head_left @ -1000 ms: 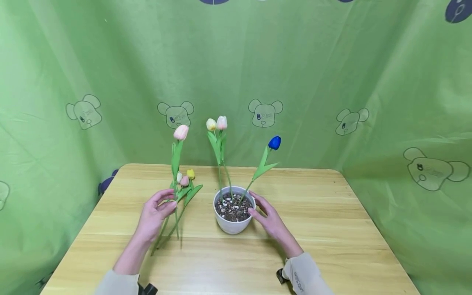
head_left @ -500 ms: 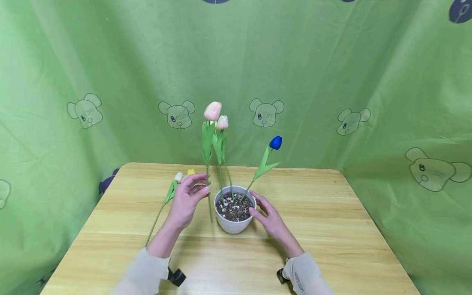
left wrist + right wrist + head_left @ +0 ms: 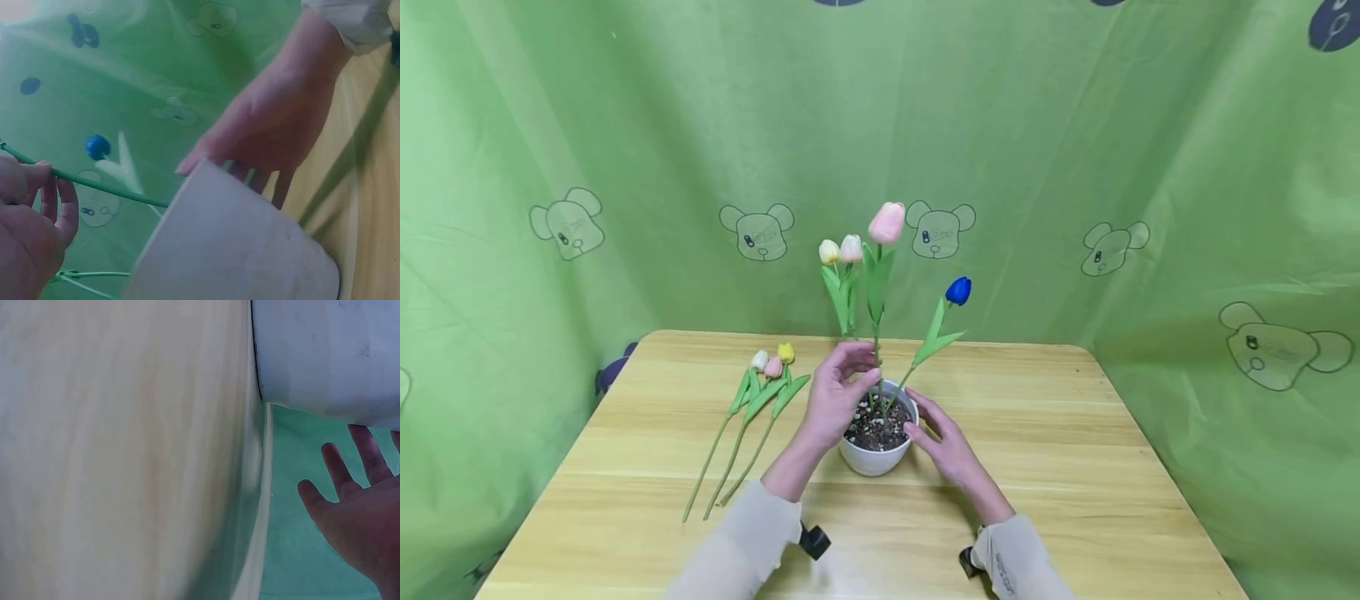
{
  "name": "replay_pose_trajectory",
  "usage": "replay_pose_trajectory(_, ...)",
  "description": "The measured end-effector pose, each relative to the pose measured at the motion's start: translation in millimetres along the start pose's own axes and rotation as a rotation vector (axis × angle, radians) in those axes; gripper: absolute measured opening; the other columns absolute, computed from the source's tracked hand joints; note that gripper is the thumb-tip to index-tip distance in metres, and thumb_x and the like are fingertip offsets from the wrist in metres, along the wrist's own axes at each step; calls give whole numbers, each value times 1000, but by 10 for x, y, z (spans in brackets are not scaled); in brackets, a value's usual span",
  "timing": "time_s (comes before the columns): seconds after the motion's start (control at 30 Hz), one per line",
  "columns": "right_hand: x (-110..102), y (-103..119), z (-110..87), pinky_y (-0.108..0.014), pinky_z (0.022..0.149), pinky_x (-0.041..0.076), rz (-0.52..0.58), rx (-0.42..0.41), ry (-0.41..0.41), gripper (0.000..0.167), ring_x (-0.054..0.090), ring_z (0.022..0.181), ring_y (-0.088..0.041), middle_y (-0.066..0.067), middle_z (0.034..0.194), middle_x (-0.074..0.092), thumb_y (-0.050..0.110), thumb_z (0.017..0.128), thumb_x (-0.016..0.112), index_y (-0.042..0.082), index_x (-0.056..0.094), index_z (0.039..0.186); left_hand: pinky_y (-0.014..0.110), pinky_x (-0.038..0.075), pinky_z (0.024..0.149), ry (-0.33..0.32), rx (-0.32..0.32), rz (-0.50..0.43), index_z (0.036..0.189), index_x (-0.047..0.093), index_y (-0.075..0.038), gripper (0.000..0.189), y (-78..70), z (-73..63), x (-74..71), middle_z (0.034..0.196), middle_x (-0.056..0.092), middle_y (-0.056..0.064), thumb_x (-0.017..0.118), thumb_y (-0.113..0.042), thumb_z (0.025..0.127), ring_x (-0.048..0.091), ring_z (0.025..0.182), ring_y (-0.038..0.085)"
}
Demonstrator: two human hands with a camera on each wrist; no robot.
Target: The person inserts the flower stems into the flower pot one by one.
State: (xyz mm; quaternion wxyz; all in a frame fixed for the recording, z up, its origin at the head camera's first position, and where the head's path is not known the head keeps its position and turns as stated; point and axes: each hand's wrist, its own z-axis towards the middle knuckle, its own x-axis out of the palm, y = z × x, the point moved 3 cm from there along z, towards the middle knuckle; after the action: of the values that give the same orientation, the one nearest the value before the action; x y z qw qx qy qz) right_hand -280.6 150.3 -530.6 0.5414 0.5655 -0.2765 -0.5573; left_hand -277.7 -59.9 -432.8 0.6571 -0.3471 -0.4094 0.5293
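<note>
My left hand (image 3: 835,400) pinches the green stem of a pink tulip (image 3: 887,223), which stands upright over the white pot (image 3: 874,463). Its stem drops behind the pot's rim in the left wrist view; I cannot tell whether its end is in the soil (image 3: 880,433). My right hand (image 3: 951,446) rests against the pot's right side, thumb at the rim; in the right wrist view its fingers (image 3: 337,464) are spread and fairly straight. A cream-yellow tulip (image 3: 829,252), a pale pink-white tulip (image 3: 852,248) and a blue tulip (image 3: 958,291) stand in the pot.
On the wooden table (image 3: 1037,433), left of the pot, lie a white tulip (image 3: 760,360), another pink tulip (image 3: 773,367) and a yellow tulip (image 3: 786,353), stems towards me. A green curtain (image 3: 1022,125) with bear-head prints surrounds the table.
My left hand has carried the pink tulip rightwards from above the lying tulips to over the pot. My right hand has stayed at the pot's side.
</note>
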Motion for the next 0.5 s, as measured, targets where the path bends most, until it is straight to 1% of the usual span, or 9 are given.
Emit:
replay_pose_trajectory(0.07, -1, -2, -3, -68, 123, 27, -2, -3, -1, 59, 44, 144, -47, -18, 160, 45, 19, 102, 65, 17, 44, 157, 21, 60, 87, 17, 10, 16, 127, 60, 7, 36, 45, 19, 57, 118, 63, 31, 68, 8, 92, 64, 98, 12)
replay_pose_trajectory(0.13, 3, -6, -6, -68, 123, 27, -6, -14, 1, 58, 45, 143, -47, -19, 160, 45, 18, 103, 64, 16, 43, 157, 22, 61, 87, 28, 15, 28, 126, 61, 6, 35, 86, 28, 97, 116, 63, 30, 69, 8, 92, 64, 98, 12)
replay_pose_trajectory(0.3, 19, -14, -11, -67, 123, 27, -15, -34, 7, 58, 47, 142, -46, -19, 159, 45, 17, 103, 63, 14, 43, 157, 23, 62, 88, 46, 17, 65, 125, 63, 4, 33, 159, 32, 141, 115, 66, 29, 69, 6, 93, 64, 99, 13)
replay_pose_trajectory(0.5, 3, -16, -3, -66, 123, 28, -10, -23, 2, 58, 45, 144, -46, -18, 161, 44, 18, 103, 63, 16, 43, 158, 26, 62, 91, 88, 7, 94, 125, 63, 2, 32, 225, 43, 166, 118, 66, 29, 68, 4, 94, 66, 105, 24)
